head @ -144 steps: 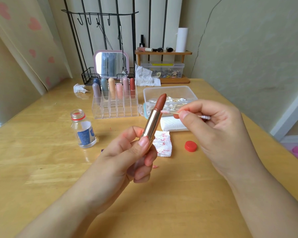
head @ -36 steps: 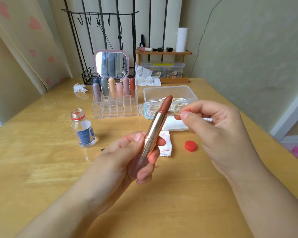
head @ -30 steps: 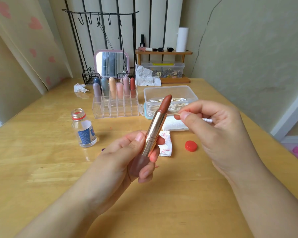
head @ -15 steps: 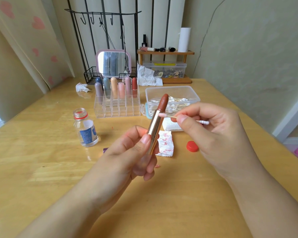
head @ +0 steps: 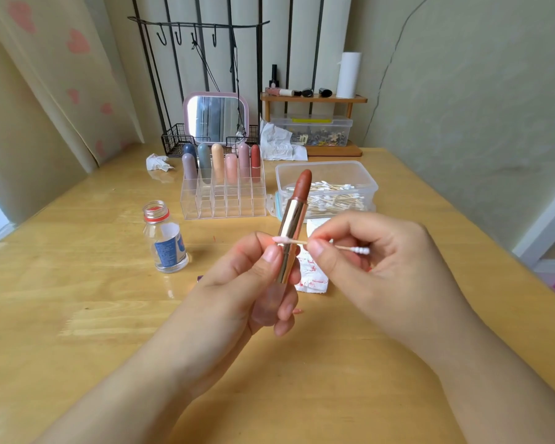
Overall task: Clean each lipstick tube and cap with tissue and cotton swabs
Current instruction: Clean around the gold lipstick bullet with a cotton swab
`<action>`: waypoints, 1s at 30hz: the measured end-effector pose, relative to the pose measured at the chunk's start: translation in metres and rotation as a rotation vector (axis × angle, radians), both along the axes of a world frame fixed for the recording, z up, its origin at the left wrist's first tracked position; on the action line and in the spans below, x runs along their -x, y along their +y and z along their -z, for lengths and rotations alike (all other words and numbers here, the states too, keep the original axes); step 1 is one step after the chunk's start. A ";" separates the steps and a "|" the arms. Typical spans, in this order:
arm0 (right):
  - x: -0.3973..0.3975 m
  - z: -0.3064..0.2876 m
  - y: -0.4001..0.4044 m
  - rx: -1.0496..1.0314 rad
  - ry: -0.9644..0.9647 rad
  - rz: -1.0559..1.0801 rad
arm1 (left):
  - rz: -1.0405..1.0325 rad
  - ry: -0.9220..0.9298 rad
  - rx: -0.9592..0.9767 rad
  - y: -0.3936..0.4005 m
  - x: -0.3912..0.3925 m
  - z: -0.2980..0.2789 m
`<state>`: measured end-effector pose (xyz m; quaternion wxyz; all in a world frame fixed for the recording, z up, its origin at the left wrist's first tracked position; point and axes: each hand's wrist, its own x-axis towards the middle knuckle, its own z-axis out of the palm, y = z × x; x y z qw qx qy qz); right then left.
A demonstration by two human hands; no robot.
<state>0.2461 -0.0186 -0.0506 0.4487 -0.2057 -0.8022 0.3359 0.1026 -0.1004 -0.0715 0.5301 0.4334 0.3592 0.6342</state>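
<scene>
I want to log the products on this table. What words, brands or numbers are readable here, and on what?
No text can be read.
Small bottle: its blue and white label carries print, too small and blurred to read.
Lipstick in the left hand: no visible lettering.

The lipstick tube base was mostly buried in the left hand. Bottle label text was too small to read, and the stained tissue sat half hidden behind both hands.
</scene>
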 end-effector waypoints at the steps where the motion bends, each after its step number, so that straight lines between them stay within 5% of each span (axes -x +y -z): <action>1: 0.000 0.000 0.000 -0.007 0.010 0.012 | -0.001 0.003 -0.001 0.000 0.000 0.000; 20: -0.003 -0.004 0.003 -0.019 0.087 0.111 | -0.010 0.087 -0.033 0.000 0.001 0.002; 25: -0.002 0.000 0.002 -0.050 -0.028 0.014 | -0.020 0.087 -0.027 0.001 0.002 0.003; 30: -0.003 -0.002 0.003 -0.144 0.037 0.153 | -0.024 0.094 -0.040 0.001 0.001 0.003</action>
